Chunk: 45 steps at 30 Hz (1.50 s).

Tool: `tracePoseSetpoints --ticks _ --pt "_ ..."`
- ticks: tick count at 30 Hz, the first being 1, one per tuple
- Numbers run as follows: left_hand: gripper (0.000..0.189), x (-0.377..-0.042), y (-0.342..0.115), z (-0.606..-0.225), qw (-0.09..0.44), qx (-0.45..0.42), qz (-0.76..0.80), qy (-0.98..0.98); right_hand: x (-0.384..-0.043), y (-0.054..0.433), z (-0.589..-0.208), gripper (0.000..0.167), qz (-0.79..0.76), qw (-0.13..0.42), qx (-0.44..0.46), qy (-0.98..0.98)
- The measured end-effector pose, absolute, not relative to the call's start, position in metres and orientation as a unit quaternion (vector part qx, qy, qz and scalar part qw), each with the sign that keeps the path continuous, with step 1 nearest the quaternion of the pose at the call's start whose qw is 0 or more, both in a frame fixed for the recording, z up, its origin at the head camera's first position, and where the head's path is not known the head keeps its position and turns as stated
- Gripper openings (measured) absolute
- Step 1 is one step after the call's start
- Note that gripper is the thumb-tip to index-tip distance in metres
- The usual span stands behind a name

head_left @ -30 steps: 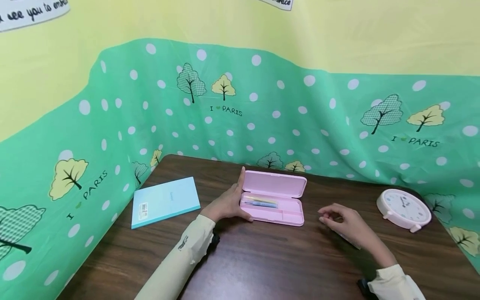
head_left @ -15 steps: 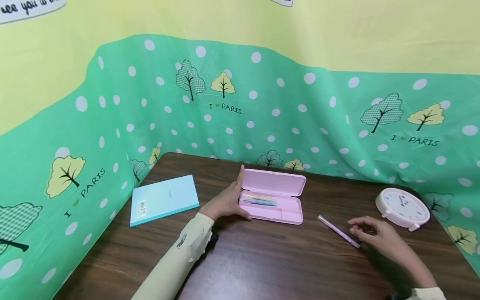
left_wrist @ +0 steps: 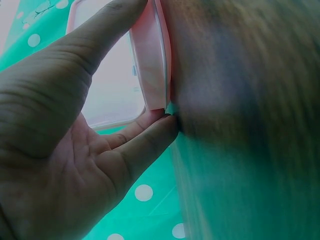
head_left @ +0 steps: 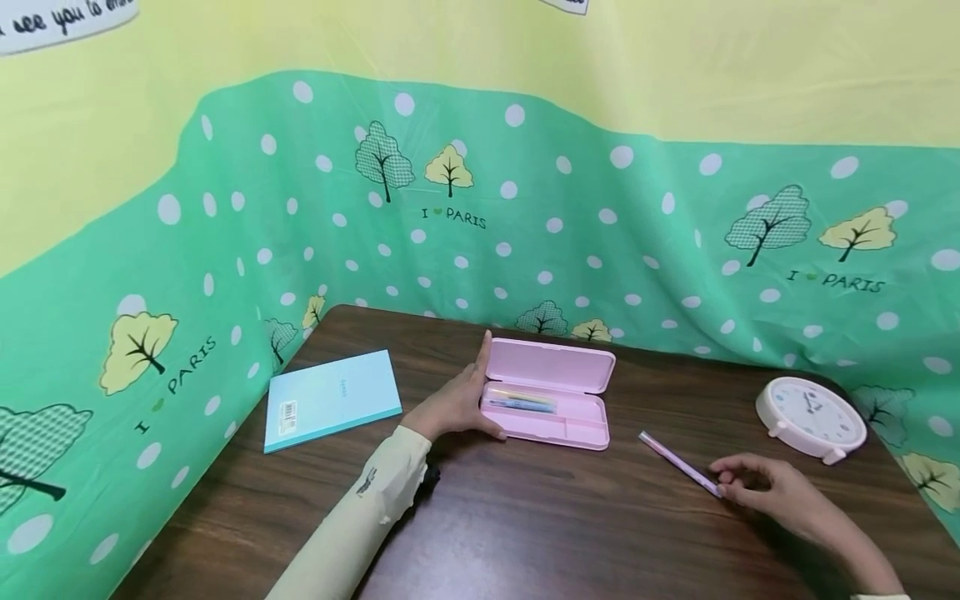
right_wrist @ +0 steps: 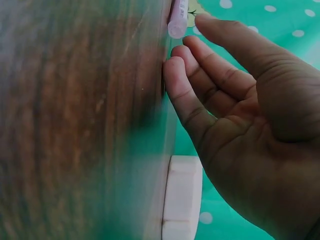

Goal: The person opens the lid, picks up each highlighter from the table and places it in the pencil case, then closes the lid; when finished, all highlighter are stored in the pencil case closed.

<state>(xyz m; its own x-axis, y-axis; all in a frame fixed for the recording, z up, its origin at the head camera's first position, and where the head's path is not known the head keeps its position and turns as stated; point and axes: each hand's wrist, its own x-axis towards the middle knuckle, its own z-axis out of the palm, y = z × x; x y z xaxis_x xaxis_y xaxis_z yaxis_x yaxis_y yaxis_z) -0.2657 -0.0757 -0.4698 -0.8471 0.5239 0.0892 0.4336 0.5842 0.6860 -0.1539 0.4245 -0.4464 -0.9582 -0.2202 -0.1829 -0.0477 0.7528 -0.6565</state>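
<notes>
A pink pencil case (head_left: 552,429) lies with its lid raised in the head view; several slim pens (head_left: 522,402) rest in its back compartment. My left hand (head_left: 453,403) grips the case's left end, thumb at the front and fingers behind, as the left wrist view also shows. A pinkish-purple pen (head_left: 678,463) lies on the table to the right of the case. Beside its near end is my right hand (head_left: 780,493), fingers loosely bent. In the right wrist view a small gap parts the fingertips (right_wrist: 176,75) from the pen's end (right_wrist: 177,27).
At the left of the dark wooden table (head_left: 480,533) lies a light blue notebook (head_left: 332,401). A round white and pink clock (head_left: 810,417) lies face up at the far right. A patterned green and yellow cloth (head_left: 480,275) hangs behind and beside the table.
My right hand has moved right and nearer to me, from over the pen to its near end, uncovering it. The left hand and pencil case have stayed put.
</notes>
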Motion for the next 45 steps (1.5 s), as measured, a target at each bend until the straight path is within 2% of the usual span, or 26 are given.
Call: tracePoseSetpoints --ticks 4,10,23,31,39,45 --pt "0.166 -0.268 -0.074 -0.475 0.058 0.278 0.367 0.886 -0.151 0.428 -0.449 0.029 -0.336 0.109 -0.097 0.931" --pt "0.165 -0.258 -0.07 -0.462 0.072 0.265 0.361 0.891 -0.149 0.427 -0.453 0.023 -0.329 0.083 -0.124 0.933" --pt "0.162 -0.255 -0.07 -0.453 0.078 0.246 0.349 0.901 -0.155 0.423 -0.449 0.01 -0.28 0.082 -0.111 0.95" --pt "0.163 -0.253 -0.07 -0.453 0.082 0.24 0.351 0.901 -0.156 0.422 -0.452 0.01 -0.276 0.034 -0.118 0.953" --pt "0.165 -0.256 -0.074 -0.454 0.076 0.244 0.349 0.902 -0.174 0.401 -0.449 0.014 -0.302 -0.025 -0.164 0.939" --pt "0.166 -0.262 -0.075 -0.463 0.068 0.26 0.356 0.895 -0.192 0.376 -0.444 0.013 -0.312 -0.019 -0.185 0.932"
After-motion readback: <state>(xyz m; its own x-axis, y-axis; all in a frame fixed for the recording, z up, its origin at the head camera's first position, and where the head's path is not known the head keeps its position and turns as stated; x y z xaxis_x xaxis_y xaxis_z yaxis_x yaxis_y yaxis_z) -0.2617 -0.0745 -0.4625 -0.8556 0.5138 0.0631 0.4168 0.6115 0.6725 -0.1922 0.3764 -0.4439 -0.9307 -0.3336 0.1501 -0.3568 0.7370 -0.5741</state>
